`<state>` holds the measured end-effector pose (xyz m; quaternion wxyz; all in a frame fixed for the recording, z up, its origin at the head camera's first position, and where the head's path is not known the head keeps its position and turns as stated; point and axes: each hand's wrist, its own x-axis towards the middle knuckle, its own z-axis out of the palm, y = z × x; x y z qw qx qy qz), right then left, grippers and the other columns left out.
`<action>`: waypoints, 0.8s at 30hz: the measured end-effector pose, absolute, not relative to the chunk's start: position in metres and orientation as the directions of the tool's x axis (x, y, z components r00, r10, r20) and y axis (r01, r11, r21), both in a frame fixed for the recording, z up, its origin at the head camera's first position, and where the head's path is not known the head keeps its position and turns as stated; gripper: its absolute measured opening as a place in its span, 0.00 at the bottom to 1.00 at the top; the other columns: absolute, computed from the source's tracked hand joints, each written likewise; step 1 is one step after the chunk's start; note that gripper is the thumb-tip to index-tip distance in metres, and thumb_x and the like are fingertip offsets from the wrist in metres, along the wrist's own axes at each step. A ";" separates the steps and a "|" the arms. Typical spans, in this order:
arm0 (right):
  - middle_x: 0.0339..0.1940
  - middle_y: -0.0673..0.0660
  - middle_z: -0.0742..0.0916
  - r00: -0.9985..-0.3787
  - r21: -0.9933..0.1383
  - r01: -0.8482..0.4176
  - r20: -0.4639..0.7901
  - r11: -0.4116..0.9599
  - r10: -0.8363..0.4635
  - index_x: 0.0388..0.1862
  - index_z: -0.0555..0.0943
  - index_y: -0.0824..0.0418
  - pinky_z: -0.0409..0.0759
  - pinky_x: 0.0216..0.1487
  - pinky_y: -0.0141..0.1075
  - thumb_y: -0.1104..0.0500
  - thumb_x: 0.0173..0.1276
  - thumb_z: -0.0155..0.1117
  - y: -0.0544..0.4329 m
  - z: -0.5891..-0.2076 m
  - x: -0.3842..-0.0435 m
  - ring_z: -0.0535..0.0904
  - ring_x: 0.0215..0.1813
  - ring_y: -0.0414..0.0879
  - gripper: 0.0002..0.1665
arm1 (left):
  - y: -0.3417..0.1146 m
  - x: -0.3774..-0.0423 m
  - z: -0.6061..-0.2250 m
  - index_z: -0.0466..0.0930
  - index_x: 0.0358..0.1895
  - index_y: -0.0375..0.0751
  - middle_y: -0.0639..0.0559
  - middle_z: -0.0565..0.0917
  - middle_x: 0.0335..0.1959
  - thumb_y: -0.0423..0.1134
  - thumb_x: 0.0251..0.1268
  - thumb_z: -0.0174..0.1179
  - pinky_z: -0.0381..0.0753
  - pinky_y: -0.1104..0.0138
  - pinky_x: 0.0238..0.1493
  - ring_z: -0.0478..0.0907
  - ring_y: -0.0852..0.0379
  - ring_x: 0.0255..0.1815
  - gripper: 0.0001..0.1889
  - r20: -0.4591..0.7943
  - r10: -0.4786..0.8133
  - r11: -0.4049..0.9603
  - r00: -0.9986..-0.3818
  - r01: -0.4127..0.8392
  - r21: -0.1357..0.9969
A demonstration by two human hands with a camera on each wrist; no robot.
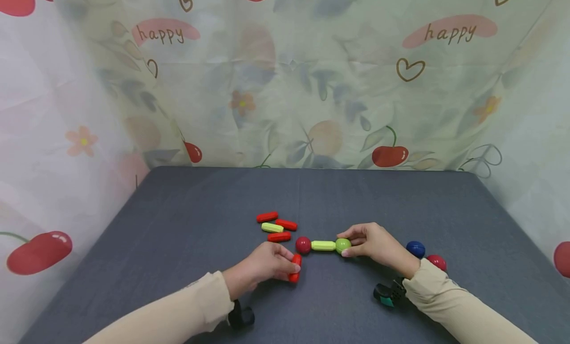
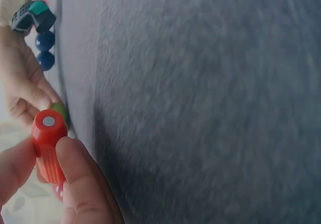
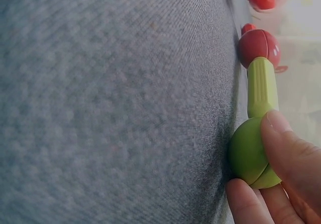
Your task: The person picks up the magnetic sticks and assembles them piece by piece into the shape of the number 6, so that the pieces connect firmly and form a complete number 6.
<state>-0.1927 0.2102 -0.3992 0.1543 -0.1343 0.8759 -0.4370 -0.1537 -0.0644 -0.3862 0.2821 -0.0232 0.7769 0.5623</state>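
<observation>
My left hand pinches a red magnetic rod between thumb and fingers; a grey metal disc shows on the rod's end in the left wrist view. My right hand holds a green ball with thumb and fingertips. From that ball a yellow-green rod runs left to a red ball, the three joined in a line low over the table. The red rod stands just below and left of the red ball in the head view. Whether they touch is hard to tell.
Beyond the left hand lie several loose rods: red ones and a yellow-green one. Blue balls and a red ball lie by the right wrist, partly behind it. A patterned curtain hangs behind the dark table.
</observation>
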 end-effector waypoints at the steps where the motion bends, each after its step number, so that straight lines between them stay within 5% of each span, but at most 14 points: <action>1: 0.49 0.58 0.88 -0.915 -0.809 -0.099 -0.155 0.580 -0.372 0.51 0.84 0.62 0.82 0.47 0.38 0.56 0.56 0.75 0.210 -0.399 -0.193 0.85 0.47 0.43 0.23 | -0.063 -0.153 -0.387 0.77 0.43 0.32 0.47 0.85 0.33 0.32 0.57 0.68 0.84 0.64 0.39 0.82 0.60 0.27 0.13 -0.474 0.277 0.367 -0.836 -0.364 0.856; 24: 0.49 0.59 0.87 -0.916 -0.811 -0.096 -0.155 0.577 -0.370 0.51 0.84 0.63 0.82 0.48 0.38 0.57 0.55 0.76 0.210 -0.399 -0.193 0.85 0.49 0.44 0.24 | -0.047 -0.160 -0.388 0.79 0.41 0.30 0.44 0.82 0.34 0.31 0.58 0.67 0.85 0.64 0.37 0.82 0.59 0.27 0.11 -0.523 0.234 0.326 -0.820 -0.440 0.836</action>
